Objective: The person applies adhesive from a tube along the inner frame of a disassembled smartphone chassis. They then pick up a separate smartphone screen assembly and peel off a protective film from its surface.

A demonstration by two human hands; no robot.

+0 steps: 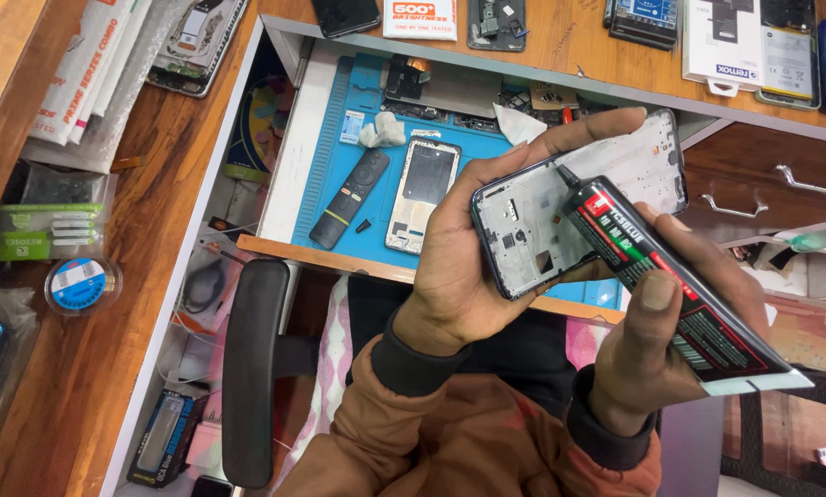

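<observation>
My left hand (468,248) grips a bare phone frame (542,207) by its edges, inner side facing up, over my lap. My right hand (657,354) squeezes a black glue tube (680,294) with red and green markings. The tube's thin nozzle rests on the inside of the frame near its upper edge. Both hands are close together, right of centre in the head view.
An open drawer holds a blue work mat (344,170) with a black remote (348,198), a second phone frame (422,193) and crumpled tissue (381,133). The wooden desktop (560,41) carries phones and boxes. A chair armrest (252,368) stands at the lower left.
</observation>
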